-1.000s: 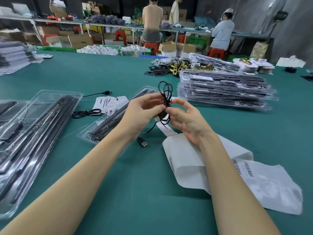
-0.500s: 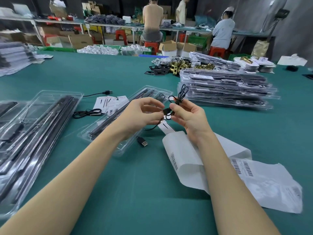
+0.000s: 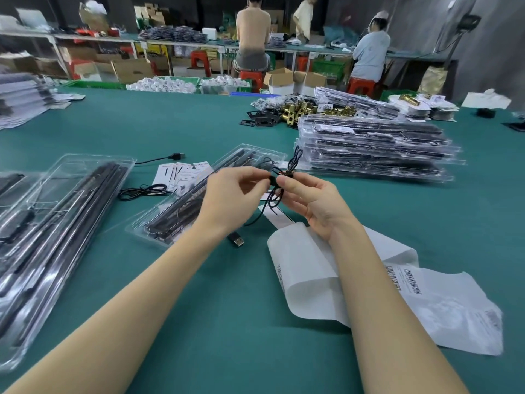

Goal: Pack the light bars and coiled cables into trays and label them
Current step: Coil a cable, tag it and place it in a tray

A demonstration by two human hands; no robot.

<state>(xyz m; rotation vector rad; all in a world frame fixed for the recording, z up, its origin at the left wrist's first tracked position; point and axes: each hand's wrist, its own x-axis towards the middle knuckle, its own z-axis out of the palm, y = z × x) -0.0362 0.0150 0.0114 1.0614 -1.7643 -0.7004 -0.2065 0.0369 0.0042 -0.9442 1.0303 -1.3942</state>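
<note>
On the far left lay a big clear tray [image 3: 71, 211] with black light bars. A smaller tray [image 3: 181, 211] sat beside it. Above it, the left hand [image 3: 230, 194] and the right hand [image 3: 315, 203] both pinched a small black coiled cable [image 3: 279, 180] between them. Its plug [image 3: 236, 239] hung down near the white label paper [image 3: 306, 268].

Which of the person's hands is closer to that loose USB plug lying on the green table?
Left. The left hand is just above the USB plug, its wrist almost over it; the right hand is farther off to the right, over the label strip.
</note>
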